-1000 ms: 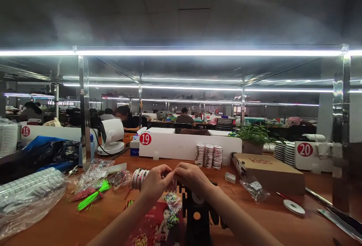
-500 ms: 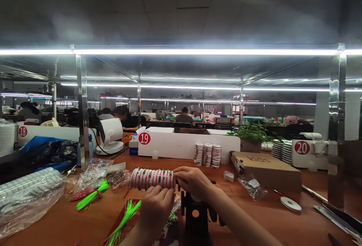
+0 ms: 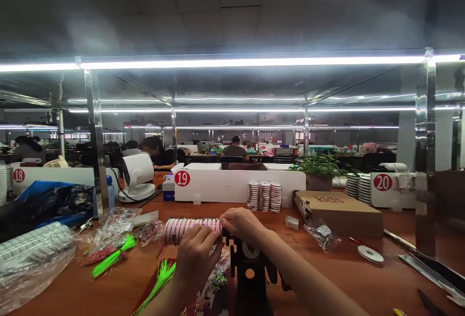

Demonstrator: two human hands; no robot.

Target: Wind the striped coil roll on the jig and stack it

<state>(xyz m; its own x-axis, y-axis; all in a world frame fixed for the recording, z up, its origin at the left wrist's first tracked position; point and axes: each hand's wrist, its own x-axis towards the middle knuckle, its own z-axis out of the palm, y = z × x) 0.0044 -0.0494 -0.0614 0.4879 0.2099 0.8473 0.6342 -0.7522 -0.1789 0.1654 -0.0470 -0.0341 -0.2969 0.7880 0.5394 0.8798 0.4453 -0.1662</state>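
Observation:
A horizontal row of white-rimmed spools (image 3: 178, 230) with pink and coloured windings is carried at the left of a black stand (image 3: 250, 275). In front of the row's right part, my left hand (image 3: 199, 253) has its fingers bent and pressed together against the spools. Anything small between those fingertips is hidden. My right hand (image 3: 242, 225) curls over the row's right end, where it meets the stand, with thumb and fingers closed on it. Below my left hand lie a bundle of bright green strands (image 3: 160, 277) and small coloured beads (image 3: 219, 281).
Plastic bags (image 3: 112, 229) and another green bundle (image 3: 116, 257) lie to the left. Stacked spools (image 3: 264, 197) stand before a white divider (image 3: 218, 185). A cardboard box (image 3: 337, 212), a loose spool (image 3: 370, 254) and a small bag (image 3: 322, 235) are at right. Other people sit beyond.
The row of spools has turned, so more pink now shows. My left hand's fingers have shifted up over the row's front. My right hand stays at the end. The view has shifted slightly.

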